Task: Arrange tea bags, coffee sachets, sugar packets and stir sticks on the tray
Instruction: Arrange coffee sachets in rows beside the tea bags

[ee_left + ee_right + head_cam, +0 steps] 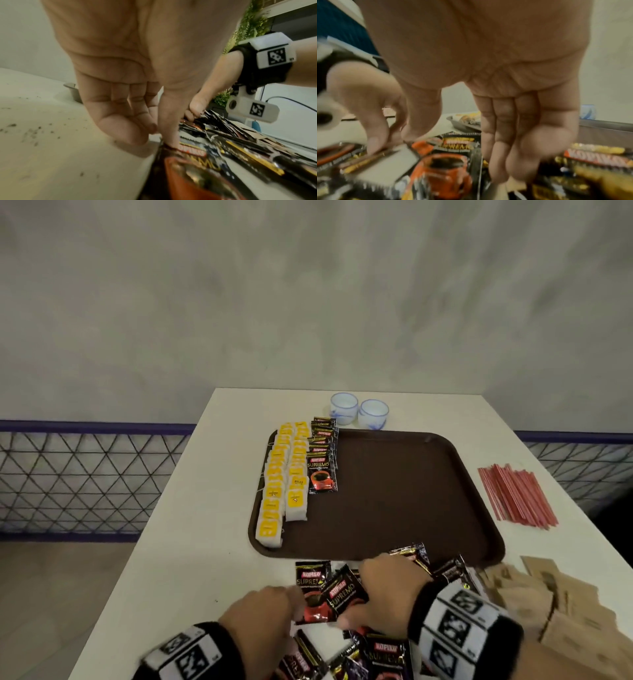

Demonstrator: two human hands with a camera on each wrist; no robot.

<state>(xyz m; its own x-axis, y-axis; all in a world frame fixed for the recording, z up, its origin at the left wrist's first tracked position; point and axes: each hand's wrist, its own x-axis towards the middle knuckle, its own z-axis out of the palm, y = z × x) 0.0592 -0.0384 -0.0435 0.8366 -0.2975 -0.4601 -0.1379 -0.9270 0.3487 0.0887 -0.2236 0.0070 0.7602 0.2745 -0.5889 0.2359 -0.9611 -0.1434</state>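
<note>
White tabletop [191, 559] under a grey wall. Left hand [260, 616], fingers bent downward, pinches the edge of a black Kopiko Supremo coffee sachet [310, 594] lying on the near-edge heap. Right hand [387, 590], palm down, grips a second, tilted sachet [346, 589]. Beyond, the brown tray [404, 491] holds yellow-tagged tea bags [284, 484] at its left and one sachet row [322, 460] beside them.

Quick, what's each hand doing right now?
Left hand: pinching a black-and-red foil coffee sachet.
Right hand: gripping another black-and-red coffee sachet.
</note>
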